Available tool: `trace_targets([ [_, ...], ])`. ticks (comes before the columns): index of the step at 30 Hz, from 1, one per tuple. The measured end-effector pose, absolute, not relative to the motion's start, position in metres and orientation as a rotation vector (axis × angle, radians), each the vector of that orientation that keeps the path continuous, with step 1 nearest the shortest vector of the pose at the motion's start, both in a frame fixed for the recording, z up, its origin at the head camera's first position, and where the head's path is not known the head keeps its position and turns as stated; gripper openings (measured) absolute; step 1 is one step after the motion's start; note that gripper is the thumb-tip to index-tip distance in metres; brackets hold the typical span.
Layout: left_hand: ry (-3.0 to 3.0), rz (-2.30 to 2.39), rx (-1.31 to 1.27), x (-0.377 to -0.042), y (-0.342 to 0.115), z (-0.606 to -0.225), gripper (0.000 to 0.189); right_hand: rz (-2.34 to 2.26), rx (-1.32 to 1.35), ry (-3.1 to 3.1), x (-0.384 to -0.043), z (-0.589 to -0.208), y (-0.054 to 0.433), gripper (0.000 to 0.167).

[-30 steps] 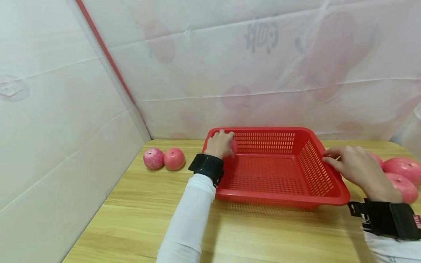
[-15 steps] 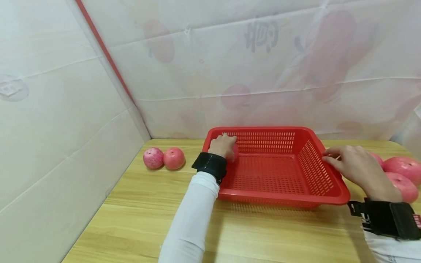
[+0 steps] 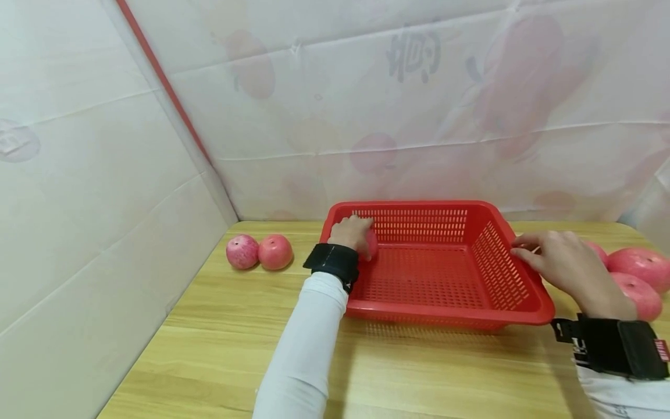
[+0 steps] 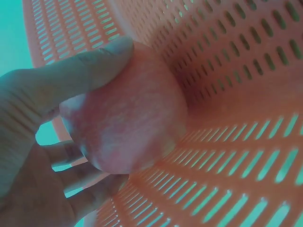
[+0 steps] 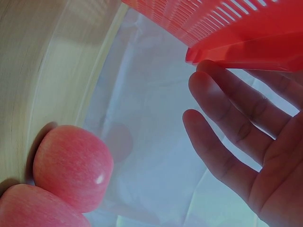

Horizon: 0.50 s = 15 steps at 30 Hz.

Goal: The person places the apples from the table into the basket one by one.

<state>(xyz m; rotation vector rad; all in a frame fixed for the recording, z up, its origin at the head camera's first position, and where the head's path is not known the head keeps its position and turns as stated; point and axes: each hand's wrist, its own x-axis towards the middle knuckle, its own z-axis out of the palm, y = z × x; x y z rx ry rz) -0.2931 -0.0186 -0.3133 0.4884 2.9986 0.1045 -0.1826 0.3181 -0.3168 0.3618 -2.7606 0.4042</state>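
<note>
The person's left hand [image 3: 349, 234] is holding a round, pink-red, faintly streaked apple [image 4: 135, 113], its thumb lying over one side while the fingers are curving along the other. The apple is sitting directly in that grasp, in front of the palm, and both are hanging inside the left end of a rectangular red plastic basket [image 3: 445, 313] with slotted walls. Whether the apple is touching the basket's floor cannot be told.

The right hand [image 3: 573, 270] is meeting the basket's right rim with its fingertips; its fingers are reaching out loosely and slightly apart, nearly straight, just below the rim in the right wrist view. It is holding no apple.

A black fabric wristband [image 3: 333, 262] is circling the left wrist above a white sleeve [image 3: 298, 349], and a second black wristband [image 3: 617, 348] is circling the right.

Farther out, a group of glossy pink-red apples [image 3: 635, 295] is lying just beyond the right hand. Well to the left of the basket, a speckled red-and-white fruit [image 3: 242, 252] and a smooth coral-red fruit [image 3: 275, 252] are resting side by side on the yellowish wood-grain table [image 3: 209, 349]. Behind everything, pale printed sheeting [image 3: 314, 116] is hanging.
</note>
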Motion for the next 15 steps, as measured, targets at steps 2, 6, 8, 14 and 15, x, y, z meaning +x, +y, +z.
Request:
trace_targets([
  [2,2.992,0.132,0.479,-0.2944,-0.0192,-0.3146,0.083,0.396,0.366,-2.749,-0.1822,-0.3167,0.3176,0.019],
  [6,2.976,0.156,0.46,-0.2958,-0.0195,-0.3165,0.085,0.396,0.368,-2.745,-0.1818,-0.3166,0.3164,0.017],
  [8,2.966,0.156,0.458,-0.2955,-0.0192,-0.3166,0.082,0.402,0.366,-2.752,-0.1817,-0.3163,0.3165,0.017],
  [14,2.947,0.131,0.461,-0.2925,-0.018,-0.3158,0.076,0.397,0.37,-2.749,-0.1814,-0.3156,0.3167,0.017],
  [15,2.944,0.125,0.458,-0.2921,-0.0179,-0.3158,0.076,0.398,0.372,-2.749,-0.1813,-0.3154,0.3168,0.017],
])
